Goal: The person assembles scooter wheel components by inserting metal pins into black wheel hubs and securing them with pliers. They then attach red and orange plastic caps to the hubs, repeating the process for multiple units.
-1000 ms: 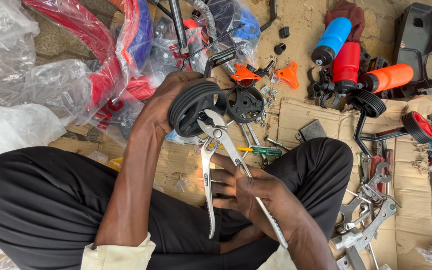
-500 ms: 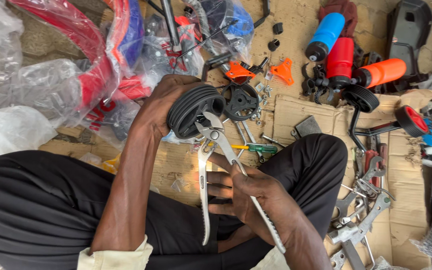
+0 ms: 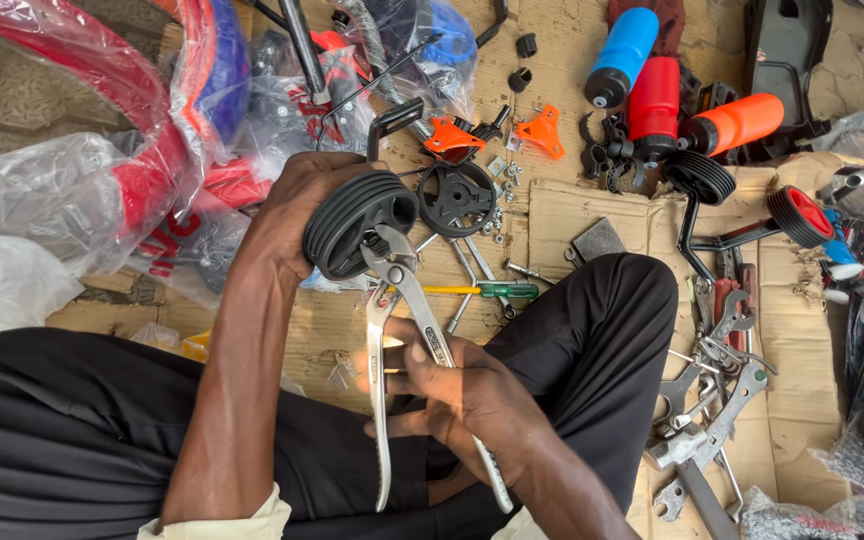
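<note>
My left hand (image 3: 287,215) grips a small black ribbed wheel (image 3: 357,222) held above my lap. My right hand (image 3: 462,385) holds silver pliers (image 3: 402,330) by their long handles. The plier jaws sit at the hub of the wheel, on its right side. A black disc-shaped wheel part (image 3: 457,197) lies on the cardboard just beyond the wheel. A green-handled screwdriver (image 3: 482,290) lies below it, next to my knee.
Plastic-wrapped red and blue bicycle parts (image 3: 142,130) fill the upper left. Blue, red and orange bottles (image 3: 652,95) lie at the top. Black training wheels on brackets (image 3: 742,205) and several wrenches (image 3: 712,400) lie to the right on cardboard (image 3: 592,215). Orange brackets (image 3: 542,130) and small bolts are scattered.
The wheel and pliers stay joined; my hands have shifted slightly lower and left in view, with the plier handles a little closer together.
</note>
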